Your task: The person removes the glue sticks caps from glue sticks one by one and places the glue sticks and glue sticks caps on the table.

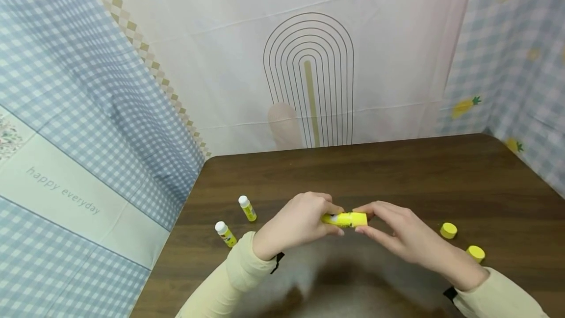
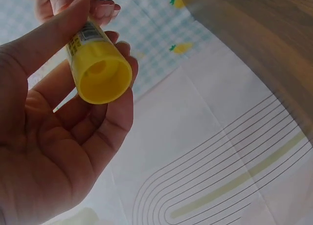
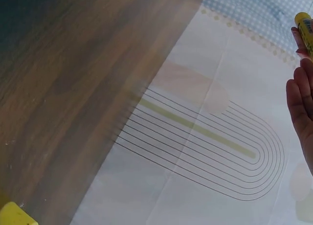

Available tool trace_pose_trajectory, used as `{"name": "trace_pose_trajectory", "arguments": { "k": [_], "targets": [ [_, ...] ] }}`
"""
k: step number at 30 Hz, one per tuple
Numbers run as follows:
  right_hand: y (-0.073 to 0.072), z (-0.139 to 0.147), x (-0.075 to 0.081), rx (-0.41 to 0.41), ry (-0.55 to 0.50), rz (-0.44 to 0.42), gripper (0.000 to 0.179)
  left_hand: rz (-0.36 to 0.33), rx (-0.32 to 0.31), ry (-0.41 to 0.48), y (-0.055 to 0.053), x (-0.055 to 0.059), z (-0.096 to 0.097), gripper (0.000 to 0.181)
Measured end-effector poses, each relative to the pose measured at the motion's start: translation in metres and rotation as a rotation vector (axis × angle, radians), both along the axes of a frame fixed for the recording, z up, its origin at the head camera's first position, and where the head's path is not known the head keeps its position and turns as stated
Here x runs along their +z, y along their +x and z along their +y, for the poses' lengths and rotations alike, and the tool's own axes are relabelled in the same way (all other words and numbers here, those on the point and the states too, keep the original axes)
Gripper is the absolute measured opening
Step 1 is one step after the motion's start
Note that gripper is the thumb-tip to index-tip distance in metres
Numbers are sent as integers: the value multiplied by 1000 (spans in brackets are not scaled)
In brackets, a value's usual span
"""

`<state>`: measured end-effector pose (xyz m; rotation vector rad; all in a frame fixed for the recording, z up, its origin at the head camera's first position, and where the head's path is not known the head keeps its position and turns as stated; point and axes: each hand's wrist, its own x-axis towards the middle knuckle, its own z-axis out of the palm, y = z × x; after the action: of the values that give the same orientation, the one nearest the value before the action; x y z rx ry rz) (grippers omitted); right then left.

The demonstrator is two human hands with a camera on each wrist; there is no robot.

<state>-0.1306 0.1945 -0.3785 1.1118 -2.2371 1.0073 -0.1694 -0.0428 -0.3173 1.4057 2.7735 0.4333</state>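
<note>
In the head view my left hand (image 1: 304,217) holds a yellow glue stick (image 1: 339,219) level above the table, fingers and thumb around its barrel. My right hand (image 1: 403,232) pinches the yellow cap (image 1: 359,219) at the other end between thumb and fingertips. The left wrist view shows the hollow base of the glue stick (image 2: 105,78) facing the camera, inside the curled left hand (image 2: 54,132). At the right edge of the right wrist view, the right hand (image 3: 302,98) is partly cut off beside the glue stick (image 3: 305,29).
Two glue sticks with white tops, one farther back (image 1: 248,208) and one nearer (image 1: 226,234), stand on the brown table (image 1: 397,171) at the left. Two loose yellow caps, one (image 1: 448,230) and another (image 1: 475,253), lie at the right. Patterned cloths hang around the table.
</note>
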Motion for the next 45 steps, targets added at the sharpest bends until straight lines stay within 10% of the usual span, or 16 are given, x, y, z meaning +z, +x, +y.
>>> {"name": "trace_pose_trajectory", "arguments": {
  "k": [13, 24, 29, 37, 45],
  "targets": [
    [-7, -1, -2, 127, 21, 211, 30, -124, -40, 9, -4, 1, -5, 29],
    [-3, -2, 4, -92, -33, -363, 25, 498, 83, 77, 16, -15, -1, 26],
    [-2, -5, 7, -154, -74, -385, 20, 613, 72, 91, 17, -15, 1, 23],
    [-2, -6, 1, 1, -129, -41, 47, 361, 9, 53, 16, -6, -5, 30],
    [-4, -11, 5, 115, -141, 319, 37, 96, -69, 78, 14, 3, -11, 27]
  ]
}}
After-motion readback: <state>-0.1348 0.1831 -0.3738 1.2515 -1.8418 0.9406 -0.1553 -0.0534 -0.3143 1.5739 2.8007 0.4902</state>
